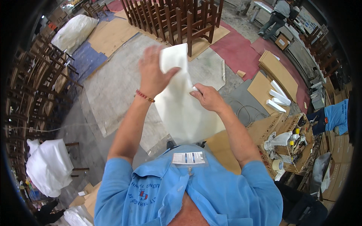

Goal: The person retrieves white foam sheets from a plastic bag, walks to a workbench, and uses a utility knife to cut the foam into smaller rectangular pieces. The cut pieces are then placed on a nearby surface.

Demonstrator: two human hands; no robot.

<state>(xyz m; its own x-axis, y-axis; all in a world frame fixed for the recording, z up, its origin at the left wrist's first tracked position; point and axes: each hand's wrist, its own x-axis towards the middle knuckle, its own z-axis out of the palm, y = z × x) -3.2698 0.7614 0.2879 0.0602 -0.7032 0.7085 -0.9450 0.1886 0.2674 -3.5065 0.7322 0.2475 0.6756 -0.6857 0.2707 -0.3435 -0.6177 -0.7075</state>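
A long white sheet [188,116], apparently thin packing foam, hangs in front of me from chest height up to a folded upper end. My right hand [208,98] pinches its right edge between thumb and fingers. At the upper left edge is my left hand [154,71], with a beaded bracelet on the wrist. Its fingers are stretched out and smeared by motion, and the thumb stands apart, lying over the sheet.
Dark wooden chair frames [177,22] stand ahead, with more stacked at left. A foam-wrapped bundle [49,165] sits at lower left. On the right are an open carton [298,162] of bottles and tape, cardboard sheets [279,71] and white blocks [278,98]. Two people are off right.
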